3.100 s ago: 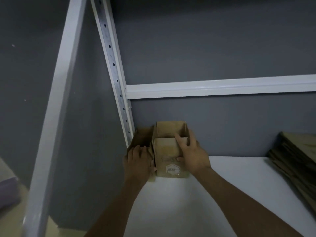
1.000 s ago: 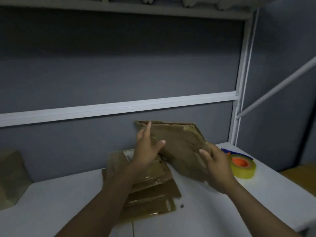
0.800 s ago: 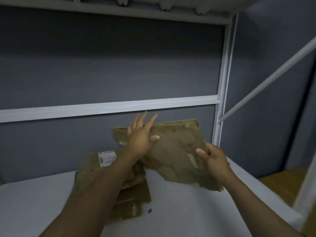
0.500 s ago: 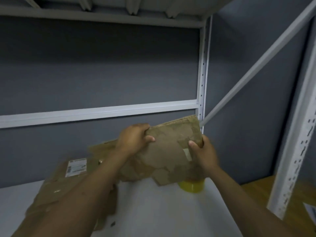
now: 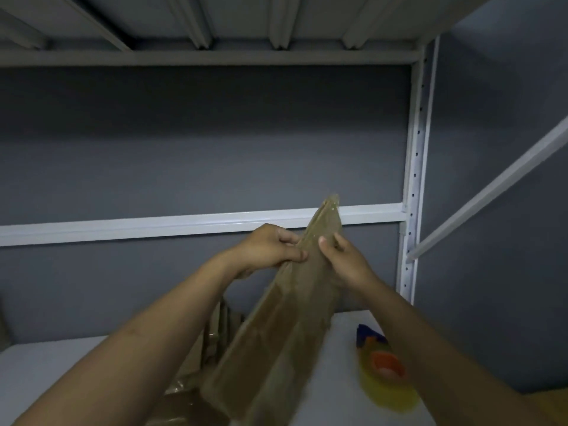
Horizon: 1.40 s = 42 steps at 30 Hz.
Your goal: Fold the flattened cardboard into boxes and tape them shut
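Fingers (image 5: 287, 238) of the left hand (image 5: 264, 249) pinch the left face of a flattened cardboard sheet (image 5: 292, 318) near its upper end, with the thumb in front. Under the left forearm, a stack of flat cardboard (image 5: 190, 392) lies on the white shelf (image 5: 55, 361), about mid-width. The held sheet is tilted and nearly edge-on above the right half of the shelf. Its top reaches the rack's back rail (image 5: 153, 224) and its lower end is close to the camera. The right hand (image 5: 347, 262) grips the opposite face, its fingers (image 5: 322, 242) curled onto it. The two faces look barely parted, so I judge this box is only starting to be pulled open: no walls are squared, no flaps folded, and no fresh tape shows on it. A yellow tape roll (image 5: 385, 379), blurred, lies near the right edge of the shelf, untouched. Opening, flap folding and taping all remain for this piece, and the stack is waiting too.
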Motion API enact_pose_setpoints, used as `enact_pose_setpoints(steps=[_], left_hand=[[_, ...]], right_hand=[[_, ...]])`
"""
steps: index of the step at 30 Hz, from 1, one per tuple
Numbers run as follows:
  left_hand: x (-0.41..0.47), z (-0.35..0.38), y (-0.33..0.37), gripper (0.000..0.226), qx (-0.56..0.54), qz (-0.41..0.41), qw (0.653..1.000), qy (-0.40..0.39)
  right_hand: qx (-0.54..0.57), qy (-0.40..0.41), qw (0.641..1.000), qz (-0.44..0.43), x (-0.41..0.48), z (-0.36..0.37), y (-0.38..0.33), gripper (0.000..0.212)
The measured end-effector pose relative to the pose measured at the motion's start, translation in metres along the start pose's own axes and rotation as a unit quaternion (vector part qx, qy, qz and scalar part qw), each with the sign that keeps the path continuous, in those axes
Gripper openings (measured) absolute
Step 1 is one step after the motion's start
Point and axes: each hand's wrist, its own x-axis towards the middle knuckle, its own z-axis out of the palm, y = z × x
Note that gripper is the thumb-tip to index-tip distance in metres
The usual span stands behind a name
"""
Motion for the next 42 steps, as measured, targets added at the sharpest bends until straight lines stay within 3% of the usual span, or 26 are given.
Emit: enact_pose_setpoints(steps=[2,5,9,12,16,18,21,25,28,31,33,35,38,42], left_hand=[[0.003,0.007,-0.017,0.022,-0.036,-0.025,0.999,-0.011],[0.006,0.024,-0.038,0.028,-0.081,-0.048,0.995,0.025],[0.003,0.036,-0.051,0.028,-0.114,-0.093,0.988,0.042],[0.003,0.04,-0.058,0.027,-0.121,-0.109,0.986,0.043],[0.006,0.044,-0.063,0.025,-0.087,-0.125,0.985,0.077],[0.007,0.043,-0.066,0.029,-0.045,-0.134,0.986,0.091],[0.006,0.038,-0.071,0.036,0.013,-0.142,0.979,0.148],[0.002,0.023,-0.068,0.026,0.048,-0.142,0.96,0.237],[-0.001,0.01,-0.062,0.028,0.054,-0.13,0.943,0.301],[0.001,-0.002,-0.062,0.019,0.031,-0.123,0.922,0.367],[0.005,-0.005,-0.069,0.042,0.047,-0.136,0.91,0.389],[0.005,-0.004,-0.077,0.046,0.086,-0.134,0.909,0.386],[0.009,0.0,-0.093,0.043,0.183,-0.131,0.921,0.318],[0.011,0.001,-0.097,0.06,0.331,-0.088,0.933,0.112]], right_hand=[[0.027,-0.035,0.999,0.02,0.019,0.01,0.021,0.112],[0.056,-0.089,0.994,0.042,0.034,0.024,0.047,0.114],[0.052,-0.12,0.989,0.062,0.024,0.026,0.037,0.073],[0.019,-0.177,0.979,0.096,0.025,0.015,0.036,0.074],[-0.111,-0.16,0.977,0.084,0.022,0.005,0.041,0.025],[-0.181,-0.138,0.972,0.062,0.023,-0.004,0.045,0.012],[-0.234,-0.11,0.964,0.055,0.025,-0.023,0.05,0.024],[-0.251,-0.104,0.962,0.038,0.024,-0.042,0.043,0.02],[-0.271,-0.1,0.957,-0.028,0.023,-0.054,0.02,0.017],[-0.276,-0.096,0.953,-0.074,0.024,-0.068,-0.001,0.045],[-0.298,-0.105,0.944,-0.09,0.028,-0.073,-0.007,0.05],[-0.328,-0.107,0.933,-0.106,0.034,-0.071,-0.005,0.043],[-0.354,-0.09,0.923,-0.123,0.038,-0.062,0.005,0.033],[-0.389,-0.079,0.906,-0.145,0.045,-0.055,0.014,0.019]])
